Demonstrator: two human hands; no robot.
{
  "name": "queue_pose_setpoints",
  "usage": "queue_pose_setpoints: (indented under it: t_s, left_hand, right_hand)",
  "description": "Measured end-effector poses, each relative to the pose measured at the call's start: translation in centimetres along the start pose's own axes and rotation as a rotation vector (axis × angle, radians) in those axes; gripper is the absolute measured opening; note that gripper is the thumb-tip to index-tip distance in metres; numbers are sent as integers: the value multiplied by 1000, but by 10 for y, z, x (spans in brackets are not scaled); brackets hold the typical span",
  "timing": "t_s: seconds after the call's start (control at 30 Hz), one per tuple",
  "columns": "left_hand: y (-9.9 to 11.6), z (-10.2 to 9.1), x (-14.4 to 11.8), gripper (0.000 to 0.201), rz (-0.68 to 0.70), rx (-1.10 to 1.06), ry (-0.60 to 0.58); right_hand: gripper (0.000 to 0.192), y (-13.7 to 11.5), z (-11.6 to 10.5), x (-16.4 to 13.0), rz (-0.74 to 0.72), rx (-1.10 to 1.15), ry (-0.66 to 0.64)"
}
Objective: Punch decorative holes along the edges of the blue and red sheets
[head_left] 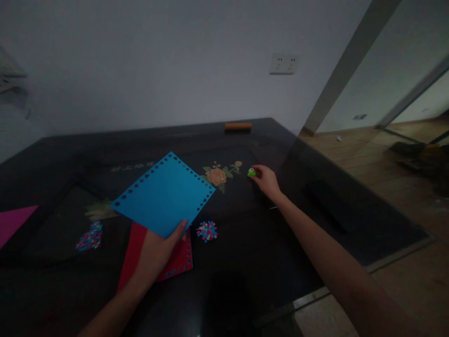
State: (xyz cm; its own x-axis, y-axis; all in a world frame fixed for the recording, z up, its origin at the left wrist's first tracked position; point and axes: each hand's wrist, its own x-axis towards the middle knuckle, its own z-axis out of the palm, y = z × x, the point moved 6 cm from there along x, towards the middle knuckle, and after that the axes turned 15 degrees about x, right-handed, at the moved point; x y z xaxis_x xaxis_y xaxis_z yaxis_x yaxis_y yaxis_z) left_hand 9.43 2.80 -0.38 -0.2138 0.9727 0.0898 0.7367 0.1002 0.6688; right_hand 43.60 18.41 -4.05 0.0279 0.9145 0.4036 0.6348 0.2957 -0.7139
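The left hand (pixel 156 255) pinches the blue sheet (pixel 164 194) by its near corner, lifted clear of the red sheet (pixel 177 262) beneath — while the right hand (pixel 268 180), fingers seemingly curled, touches the green punch (pixel 251 172) on the dark table (pixel 351 206)

Dim room: dark glossy counter (pixel 52 159) against grey wall (pixel 140 61) bearing white socket (pixel 283 64); wooden floor (pixel 368 150) at right

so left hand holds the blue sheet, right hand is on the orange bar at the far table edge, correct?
Not quite. The left hand does hold the blue sheet, but the right hand is at the small green punch, not the orange bar, which lies untouched at the far edge. The head view shows it.
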Motion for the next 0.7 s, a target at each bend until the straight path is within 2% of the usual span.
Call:
queue_pose_setpoints:
  t_s: [0.1,0.23,0.33,0.57,0.7]
  left_hand:
    - [1,-1,1,29,19,-21,-24]
    - [0,-5,0,27,-4,-31,21]
    - [1,-3,0,29,9,-48,-23]
    - [-4,-11,4,33,-16,-64,14]
    - [-3,-14,6,30,-5,-101,40]
  right_hand:
    - [26,1,-5,0,8,-12,7]
    - [24,2,-9,-1,19,-22,8]
    - [23,1,-11,-1,30,-28,10]
    - [39,-3,-12,-3,27,-11,2]
    - [37,-8,-21,-3,32,21,12]
